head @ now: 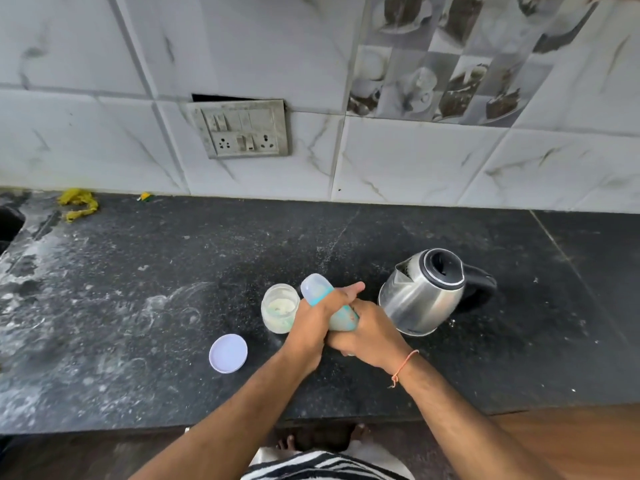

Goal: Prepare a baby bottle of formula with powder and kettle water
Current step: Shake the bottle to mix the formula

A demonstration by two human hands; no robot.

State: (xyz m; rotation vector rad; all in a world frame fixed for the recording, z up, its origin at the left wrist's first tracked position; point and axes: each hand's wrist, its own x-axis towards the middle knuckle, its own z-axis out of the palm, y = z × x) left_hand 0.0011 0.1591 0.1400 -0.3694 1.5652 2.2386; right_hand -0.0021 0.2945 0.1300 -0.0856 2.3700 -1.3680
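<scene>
A baby bottle (341, 318) with a teal collar and a clear blue cap (314, 287) is held tilted to the left above the black counter (138, 289). My left hand (320, 315) wraps its upper part near the collar. My right hand (369, 332) grips its lower body, and the two hands touch. Just left of them stands an open jar of pale formula powder (280, 307). Its white lid (228, 353) lies flat on the counter, nearer to me. A steel kettle (422, 294) with a black lid and handle stands to the right.
A tiled wall with a switch and socket panel (240, 129) runs behind the counter. Yellow scraps (78, 202) lie at the back left near a sink edge (10, 223). White powdery smears cover the counter's left side. The counter's front edge is close to my body.
</scene>
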